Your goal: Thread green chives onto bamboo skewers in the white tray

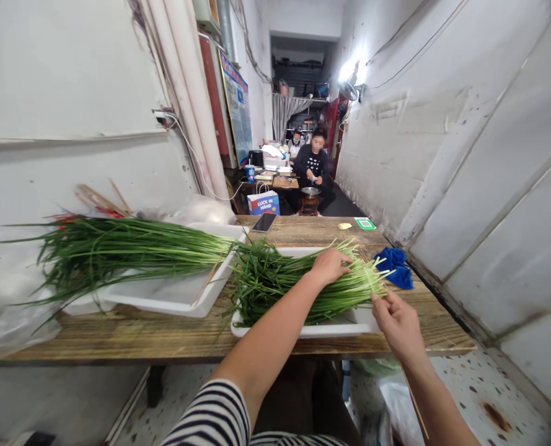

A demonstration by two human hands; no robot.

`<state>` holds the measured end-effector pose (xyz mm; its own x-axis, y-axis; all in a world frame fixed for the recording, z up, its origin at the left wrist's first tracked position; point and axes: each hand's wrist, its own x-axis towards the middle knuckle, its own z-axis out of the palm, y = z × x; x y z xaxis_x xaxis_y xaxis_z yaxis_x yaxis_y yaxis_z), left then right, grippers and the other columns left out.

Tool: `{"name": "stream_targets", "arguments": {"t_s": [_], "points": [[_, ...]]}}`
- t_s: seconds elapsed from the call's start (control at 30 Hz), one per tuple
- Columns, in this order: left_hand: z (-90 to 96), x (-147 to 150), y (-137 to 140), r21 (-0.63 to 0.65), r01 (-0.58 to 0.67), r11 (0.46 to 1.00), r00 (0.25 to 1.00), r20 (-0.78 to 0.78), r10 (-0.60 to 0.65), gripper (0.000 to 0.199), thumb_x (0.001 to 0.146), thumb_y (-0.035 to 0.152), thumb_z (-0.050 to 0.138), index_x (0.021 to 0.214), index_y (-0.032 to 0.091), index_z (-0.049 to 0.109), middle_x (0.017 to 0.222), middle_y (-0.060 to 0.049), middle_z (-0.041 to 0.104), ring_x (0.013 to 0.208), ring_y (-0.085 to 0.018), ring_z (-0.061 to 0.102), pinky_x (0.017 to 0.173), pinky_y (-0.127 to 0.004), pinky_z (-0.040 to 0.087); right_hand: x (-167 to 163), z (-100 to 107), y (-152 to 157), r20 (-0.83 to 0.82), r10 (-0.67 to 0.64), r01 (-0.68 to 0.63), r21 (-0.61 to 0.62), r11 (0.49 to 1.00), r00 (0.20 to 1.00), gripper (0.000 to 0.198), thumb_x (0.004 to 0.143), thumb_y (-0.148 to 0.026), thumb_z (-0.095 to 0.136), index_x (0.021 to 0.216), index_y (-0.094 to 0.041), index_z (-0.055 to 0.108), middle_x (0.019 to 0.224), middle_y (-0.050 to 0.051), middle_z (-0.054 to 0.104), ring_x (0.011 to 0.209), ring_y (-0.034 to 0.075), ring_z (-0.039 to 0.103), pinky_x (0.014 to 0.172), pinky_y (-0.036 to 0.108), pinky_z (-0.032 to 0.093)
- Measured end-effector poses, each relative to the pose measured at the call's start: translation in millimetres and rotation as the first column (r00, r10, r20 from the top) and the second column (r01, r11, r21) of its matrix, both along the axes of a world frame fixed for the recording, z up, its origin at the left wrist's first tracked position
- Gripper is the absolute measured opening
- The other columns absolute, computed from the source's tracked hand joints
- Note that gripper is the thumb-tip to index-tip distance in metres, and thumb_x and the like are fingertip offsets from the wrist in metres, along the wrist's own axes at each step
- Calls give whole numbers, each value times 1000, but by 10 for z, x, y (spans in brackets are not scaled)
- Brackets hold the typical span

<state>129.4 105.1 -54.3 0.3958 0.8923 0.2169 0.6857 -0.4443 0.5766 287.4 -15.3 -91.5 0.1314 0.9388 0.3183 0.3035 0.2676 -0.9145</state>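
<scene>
Curling half-open, the left hand (pixel 331 265) is touching green stalks (pixel 336 295), center right; the right hand (pixel 398 319) is bending narrowly at their pale ends (pixel 372 277), hold unclear. The bunch is lying sideways, ends pointing right.

A small food-prep room or shop: trays (pixel 303 332) of greens (pixel 140 248), wooden worktable (pixel 303 232), metal bowl (pixel 310 192) (a QR-code card (pixel 365 223), too).
</scene>
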Motion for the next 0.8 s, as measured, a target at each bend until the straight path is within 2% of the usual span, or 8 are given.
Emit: {"name": "stream_targets", "arguments": {"t_s": [0.13, 0.33, 0.5, 0.67, 0.8], "points": [[-13, -17, -8, -14, 0, 1000, 997, 76, 1, 23, 74, 28, 67, 96, 23, 74, 93, -2, 73, 85, -17, 65, 76, -24, 47, 5, -8, 6, -2, 7, -7, -7, 1000, 1000, 34, 82, -52, 55, 73, -19, 52, 48, -8, 33, 41, 8, 28, 39, 21, 21], [36, -66, -82, 112, -85, 990, 975, 216, 59, 24, 82, 25, 56, 97, 20, 73, 102, -4, 72, 92, -18, 65, 85, -27, 46, 16, -20, 34, -43, 44, -45, -29, 999, 998, 35, 82, -53, 55, 78, -19, 51, 49, -9, 30, 42, 8, 25, 39, 21, 19], [-26, -64, -88, -74, 28, 997, 937, 348, 0, 26, 75, 29, 64, 94, 14, 74, 80, -6, 74, 77, -18, 67, 74, -26, 50, 42, -66, 78, -60, 68, -69, -26, 997, 996, 35, 83, -53, 55, 76, -19, 49, 49, -8, 31, 41, 8, 25, 38, 21, 18], [-66, 26, -116, -76, 79, 994, 878, 478, -33, 25, 76, 25, 61, 95, 12, 73, 89, -7, 74, 80, -16, 66, 80, -26, 50, 45, -66, 81, -61, 77, -79, -20, 997, 995, 33, 84, -49, 54, 73, -19, 47, 49, -9, 31, 42, 7, 24, 39, 20, 17], [-35, 58, -151, -102, 96, 990, 857, 514, -30, 25, 77, 26, 60, 91, 10, 74, 86, -8, 74, 78, -16, 65, 77, -26, 50, 22, 5, 51, -44, 68, -70, -26, 997, 997, 35, 83, -50, 55, 70, -20, 45, 50, -8, 30, 43, 7, 24, 39, 20, 17]]}}
